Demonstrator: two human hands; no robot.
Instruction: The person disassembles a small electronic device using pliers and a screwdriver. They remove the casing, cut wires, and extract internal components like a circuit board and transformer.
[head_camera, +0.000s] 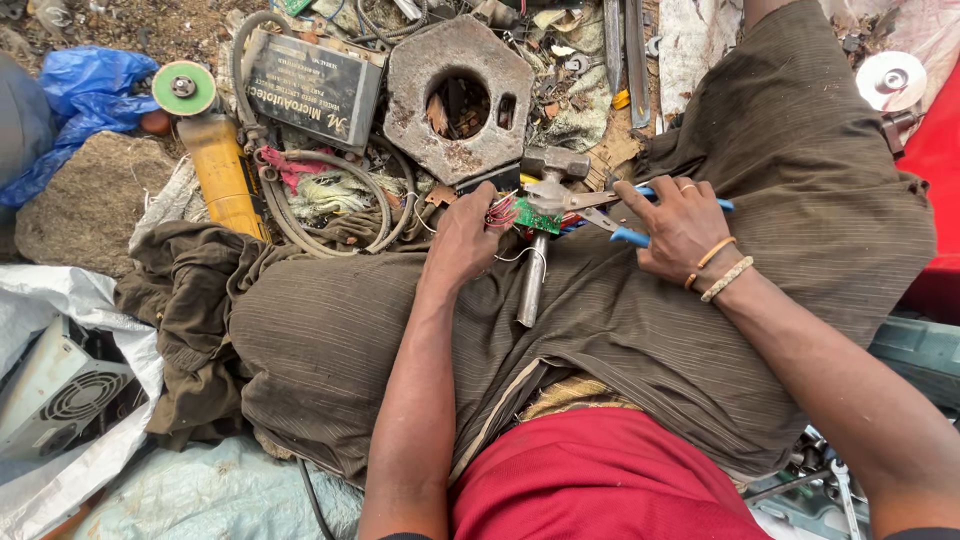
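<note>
My left hand (462, 238) grips a small green circuit board (537, 216) with a bundle of red wires (499, 211) on it, held over my lap. My right hand (682, 228) is closed on blue-handled pliers (606, 214), whose metal jaws point left and meet the board's edge. A hammer (540, 220) lies between my knees, its steel head near the board and its handle running down toward me across the brown cloth.
A rusty hexagonal metal plate with a hole (458, 97) lies ahead. A black battery (312, 88) and a yellow angle grinder with a green disc (205, 140) lie to the left, with cables (330, 205) around. A grey power supply box (55, 385) sits lower left.
</note>
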